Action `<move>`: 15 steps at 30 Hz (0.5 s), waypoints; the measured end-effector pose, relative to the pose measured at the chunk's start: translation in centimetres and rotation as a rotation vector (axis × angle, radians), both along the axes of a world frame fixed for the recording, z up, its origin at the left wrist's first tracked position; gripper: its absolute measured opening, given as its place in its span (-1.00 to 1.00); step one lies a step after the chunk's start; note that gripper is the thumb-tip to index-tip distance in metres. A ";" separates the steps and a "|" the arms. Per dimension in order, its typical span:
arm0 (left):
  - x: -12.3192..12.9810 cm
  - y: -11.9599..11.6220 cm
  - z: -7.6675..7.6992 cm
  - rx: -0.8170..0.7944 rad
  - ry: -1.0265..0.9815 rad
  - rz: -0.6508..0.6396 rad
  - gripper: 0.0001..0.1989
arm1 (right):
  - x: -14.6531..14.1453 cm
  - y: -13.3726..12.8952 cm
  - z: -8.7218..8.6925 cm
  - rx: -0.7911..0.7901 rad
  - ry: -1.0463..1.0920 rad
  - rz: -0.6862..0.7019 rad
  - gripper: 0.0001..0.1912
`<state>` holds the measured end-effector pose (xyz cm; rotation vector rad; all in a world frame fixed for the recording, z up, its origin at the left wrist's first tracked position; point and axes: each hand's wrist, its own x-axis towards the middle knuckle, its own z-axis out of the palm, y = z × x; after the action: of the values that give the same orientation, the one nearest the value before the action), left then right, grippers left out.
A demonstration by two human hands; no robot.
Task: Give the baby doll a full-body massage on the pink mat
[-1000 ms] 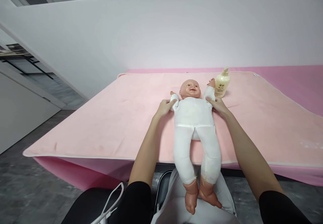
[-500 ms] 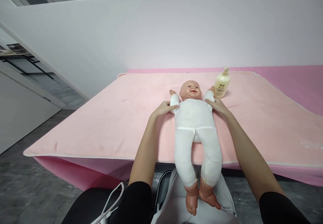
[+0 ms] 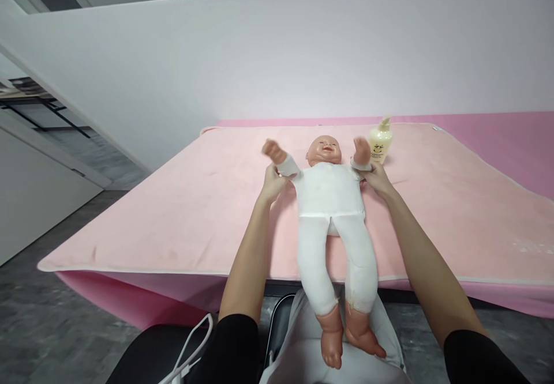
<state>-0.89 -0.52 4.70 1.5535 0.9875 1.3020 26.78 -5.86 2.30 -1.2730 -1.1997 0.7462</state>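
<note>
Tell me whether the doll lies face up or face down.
Face up: seen from above, the doll shows its face and front, with the left hand and right hand holding its arms.

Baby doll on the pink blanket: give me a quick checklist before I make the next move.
1. Left hand around one arm of the baby doll: ok.
2. Right hand around its other arm: ok.
3. Doll face up: ok.
4. Doll wholly over the pink blanket: not ok, feet extend past the near edge.
5. Pump bottle upright: ok.
6. Right hand clear of bottle: cannot tell, they overlap in view.
</note>
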 end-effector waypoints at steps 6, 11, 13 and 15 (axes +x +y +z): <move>0.0 0.2 -0.1 0.164 0.007 0.123 -0.86 | 0.5 1.0 -1.1 0.197 -0.072 -0.012 -0.84; -0.4 0.6 -1.2 0.129 0.072 -0.175 -0.83 | 0.8 1.2 -2.2 0.078 -0.002 0.061 -0.90; -0.5 0.8 -1.4 0.113 0.159 -0.260 -0.84 | 0.8 1.1 -2.2 0.063 0.006 0.078 -0.91; -0.5 0.8 -1.5 0.125 0.219 -0.310 -0.85 | 0.8 0.9 -1.9 0.063 -0.015 0.078 -0.92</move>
<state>-1.43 0.32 3.16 1.8911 0.7680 1.0082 27.61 -4.98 0.42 -1.1874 -1.2816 0.7513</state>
